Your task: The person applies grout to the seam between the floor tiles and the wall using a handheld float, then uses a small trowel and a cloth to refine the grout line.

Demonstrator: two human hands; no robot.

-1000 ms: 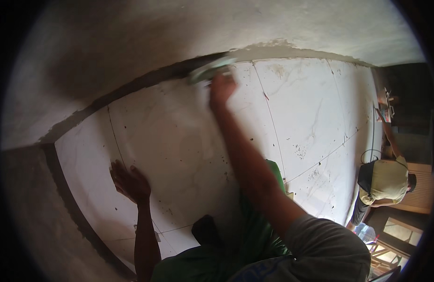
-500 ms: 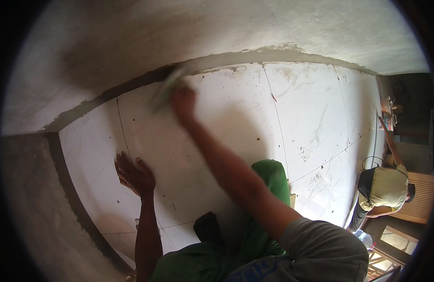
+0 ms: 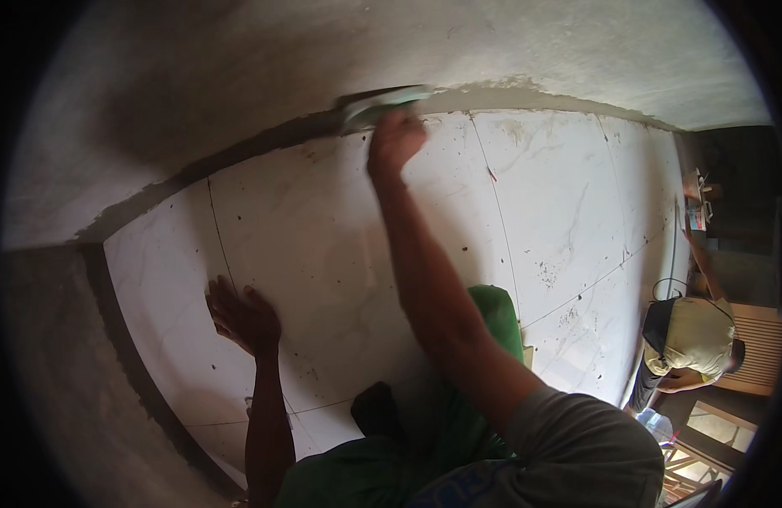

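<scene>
Beyond right hand fingertips, sponge, against wall base

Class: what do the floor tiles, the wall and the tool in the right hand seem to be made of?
Tiles: likely glazed ceramic or porcelain, white, grey-veined, thin joints. Wall: apparently cement plaster, matt grey, grainy. Tool: flat, pale greenish pad, possibly sponge or plastic; too blurred to tell.

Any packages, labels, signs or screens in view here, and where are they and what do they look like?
Small box-like package: far right edge, beside the tiled floor; red, blue and pale, too blurred for detail.
Print on the grey shirt: bottom centre; blue shapes.
No signs or screens show.
</scene>
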